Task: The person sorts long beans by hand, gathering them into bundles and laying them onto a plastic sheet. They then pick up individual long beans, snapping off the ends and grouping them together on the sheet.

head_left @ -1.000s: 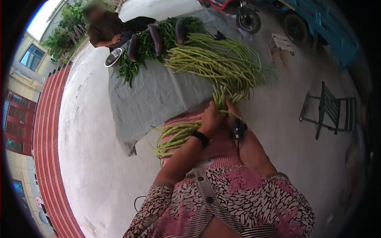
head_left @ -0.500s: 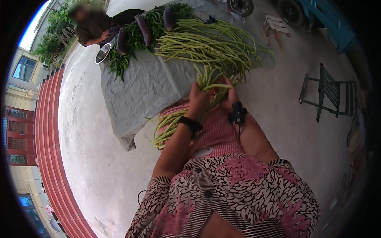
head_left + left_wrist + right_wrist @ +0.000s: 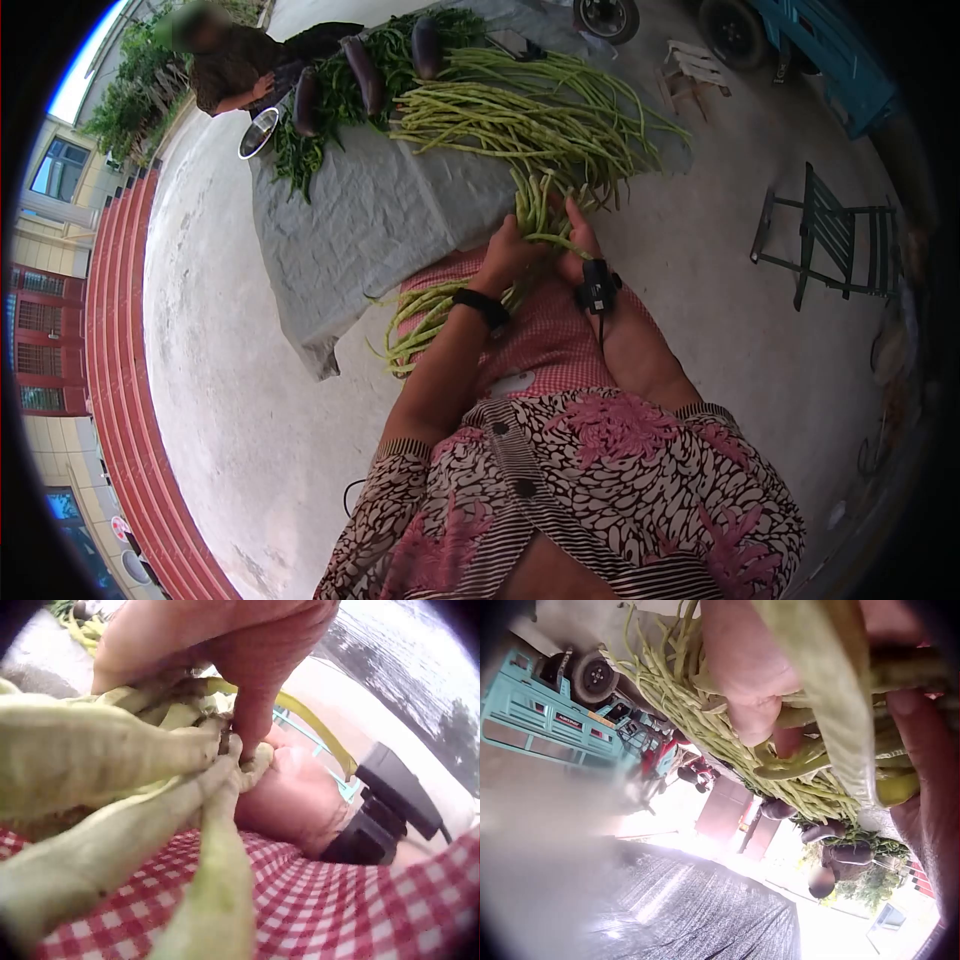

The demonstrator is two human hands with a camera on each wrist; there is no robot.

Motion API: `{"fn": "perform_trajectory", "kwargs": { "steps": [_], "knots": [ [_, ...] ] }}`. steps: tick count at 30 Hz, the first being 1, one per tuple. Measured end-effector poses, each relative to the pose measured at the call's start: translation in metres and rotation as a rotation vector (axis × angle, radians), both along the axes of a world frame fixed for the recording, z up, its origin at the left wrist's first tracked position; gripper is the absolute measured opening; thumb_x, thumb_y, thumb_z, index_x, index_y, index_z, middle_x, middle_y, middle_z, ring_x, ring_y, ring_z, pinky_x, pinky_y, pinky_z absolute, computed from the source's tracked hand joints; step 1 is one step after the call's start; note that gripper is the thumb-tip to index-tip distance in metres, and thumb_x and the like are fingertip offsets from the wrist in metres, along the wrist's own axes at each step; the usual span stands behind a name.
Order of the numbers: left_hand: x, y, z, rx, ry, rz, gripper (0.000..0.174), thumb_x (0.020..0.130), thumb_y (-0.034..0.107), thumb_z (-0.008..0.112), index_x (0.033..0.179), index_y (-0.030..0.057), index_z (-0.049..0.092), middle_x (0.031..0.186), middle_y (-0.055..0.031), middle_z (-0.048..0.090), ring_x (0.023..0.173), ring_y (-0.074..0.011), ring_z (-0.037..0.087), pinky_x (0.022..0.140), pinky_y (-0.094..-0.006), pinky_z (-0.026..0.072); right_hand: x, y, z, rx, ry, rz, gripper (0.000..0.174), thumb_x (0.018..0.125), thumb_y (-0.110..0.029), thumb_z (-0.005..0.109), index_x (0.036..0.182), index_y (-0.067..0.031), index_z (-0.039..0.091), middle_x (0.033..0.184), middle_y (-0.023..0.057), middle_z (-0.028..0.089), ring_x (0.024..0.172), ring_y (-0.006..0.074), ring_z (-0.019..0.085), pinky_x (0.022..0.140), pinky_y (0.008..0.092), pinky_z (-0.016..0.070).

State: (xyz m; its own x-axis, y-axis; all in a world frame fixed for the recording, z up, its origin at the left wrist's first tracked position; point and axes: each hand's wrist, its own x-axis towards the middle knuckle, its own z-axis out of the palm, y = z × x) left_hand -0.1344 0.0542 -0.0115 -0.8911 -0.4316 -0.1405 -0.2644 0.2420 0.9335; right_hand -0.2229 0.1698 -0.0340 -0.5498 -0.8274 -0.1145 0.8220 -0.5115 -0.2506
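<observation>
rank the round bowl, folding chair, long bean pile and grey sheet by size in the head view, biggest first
1. Grey sheet, partly covered
2. Long bean pile
3. Folding chair
4. Round bowl

Your left hand [image 3: 202,645] grips the beans [image 3: 97,754] above the checked cloth [image 3: 322,900]; your right hand [image 3: 292,791] touches their ends.

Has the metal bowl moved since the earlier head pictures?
No: the bowl keeps the same place beside the leftmost eggplant, at the edge of the gray sheet.
</observation>
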Motion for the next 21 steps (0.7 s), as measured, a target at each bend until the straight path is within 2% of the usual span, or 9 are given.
{"fn": "perform_trajectory", "kwargs": {
  "steps": [3,6,9,11,15,18,21],
  "knots": [
    [0.004,-0.005,0.007,0.247,0.000,-0.042,0.053,0.073,0.015,0.079,0.115,-0.0025,0.052,0.104,-0.0117,0.066,0.093,-0.0185,0.064,0.078,-0.0314,0.0521,0.000,0.001,-0.001,-0.043,0.011,0.012,0.048,0.103,-0.039,0.038,0.139,-0.0092,0.045,0.132,0.0119,0.055,0.120,0.0269,0.054,0.104,0.0422,0.0414],
    [0.005,-0.010,0.015,0.225,-0.074,-0.136,0.049,0.082,0.010,0.070,0.126,-0.0017,0.050,0.111,-0.0079,0.063,0.096,-0.0154,0.061,0.084,-0.0286,0.0497,0.001,0.001,-0.002,-0.051,-0.007,-0.004,0.049,0.102,-0.040,0.039,0.139,-0.0093,0.045,0.132,0.0120,0.055,0.119,0.0278,0.053,0.104,0.0427,0.0411],
    [0.005,-0.014,0.024,0.398,-0.095,-0.215,0.048,0.082,0.009,0.069,0.126,-0.0016,0.051,0.111,-0.0075,0.063,0.096,-0.0156,0.061,0.085,-0.0285,0.0493,0.004,0.003,0.005,-0.046,-0.066,-0.033,0.049,0.102,-0.041,0.037,0.136,-0.0072,0.046,0.129,0.0145,0.056,0.116,0.0298,0.055,0.101,0.0455,0.0431],
    [0.005,-0.016,0.012,0.416,-0.053,-0.203,0.047,0.082,0.009,0.068,0.125,-0.0011,0.052,0.111,-0.0075,0.063,0.097,-0.0156,0.061,0.085,-0.0285,0.0493,0.005,0.002,0.007,-0.053,-0.075,-0.046,0.049,0.102,-0.042,0.037,0.135,-0.0062,0.047,0.128,0.0155,0.056,0.115,0.0308,0.056,0.100,0.0468,0.0439],
    [0.006,-0.011,0.028,0.337,-0.075,-0.210,0.046,0.080,0.008,0.067,0.123,-0.0008,0.054,0.108,-0.0075,0.064,0.095,-0.0160,0.062,0.083,-0.0284,0.0496,0.000,-0.001,-0.003,-0.034,-0.034,-0.047,0.048,0.101,-0.043,0.040,0.135,-0.0091,0.048,0.127,0.0147,0.057,0.114,0.0316,0.056,0.099,0.0487,0.0443],
    [0.007,-0.010,0.033,0.316,-0.118,-0.010,0.044,0.074,0.004,0.068,0.116,-0.0017,0.059,0.096,-0.0074,0.066,0.084,-0.0159,0.063,0.073,-0.0297,0.0512,-0.002,0.002,-0.007,0.074,0.004,-0.045,0.049,0.100,-0.046,0.043,0.136,-0.0142,0.047,0.127,0.0128,0.056,0.110,0.0302,0.056,0.093,0.0496,0.0460],
    [0.012,-0.018,0.040,0.429,-0.006,0.024,0.043,0.075,0.004,0.067,0.116,-0.0019,0.059,0.094,-0.0072,0.066,0.082,-0.0154,0.063,0.071,-0.0278,0.0508,0.000,0.001,-0.008,0.214,-0.018,-0.128,0.047,0.100,-0.045,0.043,0.137,-0.0166,0.045,0.128,0.0138,0.056,0.109,0.0306,0.057,0.089,0.0503,0.0486]
  ]
}}
